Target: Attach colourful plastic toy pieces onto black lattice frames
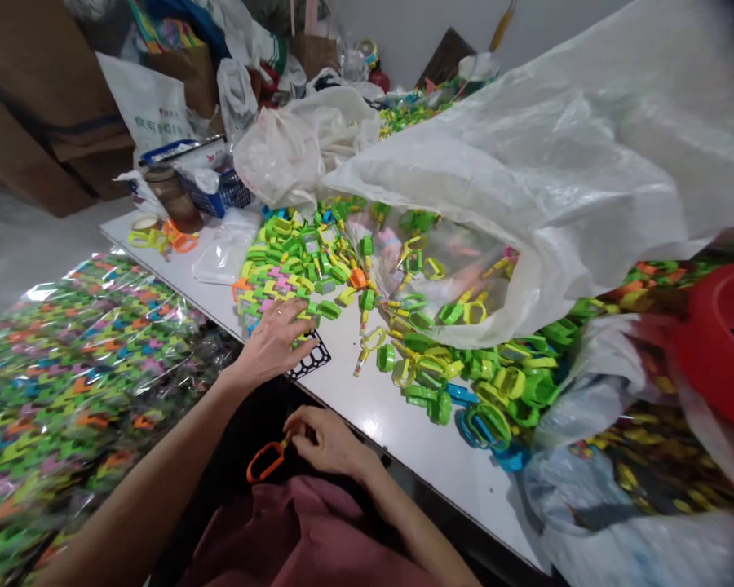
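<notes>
My left hand (276, 344) lies with fingers stretched out, palm down, on rows of green, yellow and pink plastic pieces (275, 285) at the table's near edge. Under its fingertips and thumb a black grid tray (313, 359) shows in part. Below the table edge, over my lap, my right hand (325, 440) is closed on an orange plastic loop (265, 463) with a small yellow end. A pile of green and yellow plastic loops (428, 375), a few of them blue, spreads over the table to the right. One loose yellow loop (372, 346) lies apart on the white surface.
A large white sack (495, 326) lies with its mouth toward me, loops inside. Clear bags (223, 249), a brown jar (174, 200) and a blue basket (220, 191) stand at left. Packed colourful pieces (86, 359) fill the floor; a red tub (722, 350) is at right.
</notes>
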`<state>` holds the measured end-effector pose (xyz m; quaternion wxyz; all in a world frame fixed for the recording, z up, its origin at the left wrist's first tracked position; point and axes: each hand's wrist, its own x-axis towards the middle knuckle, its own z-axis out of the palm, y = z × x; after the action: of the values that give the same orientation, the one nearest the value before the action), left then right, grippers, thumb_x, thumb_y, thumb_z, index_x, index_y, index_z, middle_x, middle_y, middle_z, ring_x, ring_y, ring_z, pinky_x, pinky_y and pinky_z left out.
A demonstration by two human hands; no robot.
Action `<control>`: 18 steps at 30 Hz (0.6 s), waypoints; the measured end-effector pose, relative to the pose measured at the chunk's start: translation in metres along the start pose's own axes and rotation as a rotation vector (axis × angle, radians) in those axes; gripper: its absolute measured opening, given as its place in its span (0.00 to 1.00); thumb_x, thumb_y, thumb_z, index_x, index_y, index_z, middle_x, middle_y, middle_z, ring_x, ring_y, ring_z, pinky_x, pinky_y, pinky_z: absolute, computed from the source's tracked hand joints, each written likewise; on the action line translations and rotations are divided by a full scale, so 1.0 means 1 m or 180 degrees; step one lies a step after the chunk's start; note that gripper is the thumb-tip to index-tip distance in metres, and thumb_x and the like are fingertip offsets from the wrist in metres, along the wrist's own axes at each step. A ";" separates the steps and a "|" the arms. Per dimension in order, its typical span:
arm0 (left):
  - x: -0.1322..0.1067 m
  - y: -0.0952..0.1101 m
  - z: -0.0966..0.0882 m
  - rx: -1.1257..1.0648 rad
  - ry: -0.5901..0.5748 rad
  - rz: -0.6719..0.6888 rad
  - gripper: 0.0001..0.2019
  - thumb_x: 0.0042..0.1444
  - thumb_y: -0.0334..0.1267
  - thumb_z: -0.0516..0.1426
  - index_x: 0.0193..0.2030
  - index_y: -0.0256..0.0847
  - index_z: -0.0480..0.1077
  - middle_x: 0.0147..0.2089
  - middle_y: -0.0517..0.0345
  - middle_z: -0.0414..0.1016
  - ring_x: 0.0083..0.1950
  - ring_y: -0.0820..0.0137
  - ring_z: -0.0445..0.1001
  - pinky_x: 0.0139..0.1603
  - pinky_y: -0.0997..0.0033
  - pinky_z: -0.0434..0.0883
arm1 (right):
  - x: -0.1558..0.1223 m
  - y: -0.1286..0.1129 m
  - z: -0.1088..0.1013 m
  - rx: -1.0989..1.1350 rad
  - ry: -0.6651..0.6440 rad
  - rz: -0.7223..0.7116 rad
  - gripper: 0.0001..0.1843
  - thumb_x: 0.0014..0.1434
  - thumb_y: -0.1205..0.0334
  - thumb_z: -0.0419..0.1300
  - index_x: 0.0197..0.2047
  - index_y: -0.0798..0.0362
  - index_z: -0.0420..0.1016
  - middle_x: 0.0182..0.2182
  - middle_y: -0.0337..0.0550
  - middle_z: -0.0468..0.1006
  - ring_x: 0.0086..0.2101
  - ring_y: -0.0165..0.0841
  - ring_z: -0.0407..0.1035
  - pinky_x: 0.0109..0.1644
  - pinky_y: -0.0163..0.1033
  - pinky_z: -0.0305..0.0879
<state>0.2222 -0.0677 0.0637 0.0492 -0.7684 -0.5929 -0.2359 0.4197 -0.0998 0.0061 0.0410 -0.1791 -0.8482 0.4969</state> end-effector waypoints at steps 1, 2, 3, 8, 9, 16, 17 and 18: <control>0.001 0.004 0.002 -0.0005 0.0002 0.0012 0.13 0.64 0.43 0.54 0.45 0.40 0.76 0.57 0.45 0.71 0.62 0.56 0.68 0.66 0.49 0.61 | -0.003 -0.001 -0.002 0.0012 0.0015 0.0001 0.15 0.61 0.71 0.52 0.47 0.52 0.75 0.39 0.41 0.79 0.37 0.31 0.73 0.42 0.33 0.68; 0.002 0.007 0.004 -0.0004 0.0017 0.0005 0.13 0.64 0.43 0.54 0.46 0.40 0.76 0.58 0.44 0.71 0.62 0.55 0.67 0.67 0.48 0.61 | -0.006 -0.002 -0.003 -0.0084 -0.0067 0.0001 0.16 0.60 0.73 0.52 0.49 0.52 0.74 0.40 0.42 0.79 0.38 0.31 0.73 0.44 0.34 0.69; 0.003 0.009 0.006 0.0008 0.0042 -0.0013 0.13 0.64 0.42 0.54 0.46 0.39 0.76 0.58 0.44 0.71 0.63 0.55 0.67 0.67 0.48 0.61 | -0.007 -0.003 -0.002 -0.0273 -0.0218 0.0031 0.17 0.59 0.74 0.53 0.49 0.53 0.74 0.41 0.44 0.79 0.40 0.33 0.73 0.46 0.35 0.69; 0.005 0.008 0.014 0.0050 0.0102 0.0025 0.14 0.65 0.43 0.54 0.45 0.38 0.76 0.59 0.42 0.71 0.63 0.54 0.67 0.66 0.48 0.61 | 0.002 -0.005 0.023 -0.1419 -0.0423 0.0593 0.20 0.58 0.80 0.49 0.49 0.58 0.73 0.48 0.52 0.75 0.47 0.39 0.71 0.48 0.40 0.69; 0.005 0.007 0.014 0.0049 0.0104 0.0049 0.14 0.65 0.43 0.54 0.45 0.38 0.76 0.59 0.42 0.71 0.63 0.54 0.67 0.67 0.48 0.60 | 0.006 -0.004 0.029 -0.1537 -0.0391 0.0680 0.21 0.59 0.81 0.48 0.50 0.58 0.72 0.49 0.53 0.75 0.48 0.39 0.71 0.48 0.40 0.70; 0.004 0.002 0.010 0.0006 0.0133 0.0097 0.13 0.64 0.43 0.54 0.45 0.41 0.77 0.58 0.45 0.72 0.63 0.55 0.68 0.65 0.49 0.61 | 0.001 -0.006 0.008 -0.0424 0.0173 0.0280 0.05 0.62 0.63 0.60 0.41 0.53 0.72 0.38 0.41 0.77 0.36 0.32 0.71 0.38 0.33 0.64; 0.004 0.001 0.009 -0.0026 0.0113 0.0110 0.12 0.64 0.43 0.54 0.44 0.41 0.77 0.57 0.45 0.73 0.62 0.56 0.68 0.65 0.50 0.62 | -0.006 -0.010 -0.006 -0.0391 0.0455 0.0444 0.06 0.63 0.59 0.59 0.40 0.52 0.72 0.36 0.40 0.77 0.34 0.31 0.71 0.36 0.32 0.62; 0.003 0.001 0.008 -0.0053 0.0086 0.0124 0.12 0.64 0.43 0.54 0.44 0.41 0.76 0.57 0.46 0.73 0.62 0.56 0.69 0.65 0.50 0.63 | -0.013 -0.014 -0.020 -0.0489 0.0705 0.0685 0.08 0.64 0.57 0.58 0.40 0.52 0.72 0.36 0.40 0.77 0.33 0.31 0.71 0.35 0.33 0.61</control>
<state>0.2258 -0.0623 0.0585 0.0553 -0.7769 -0.5751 -0.2502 0.4331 -0.0937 0.0300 0.0669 -0.3252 -0.8498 0.4094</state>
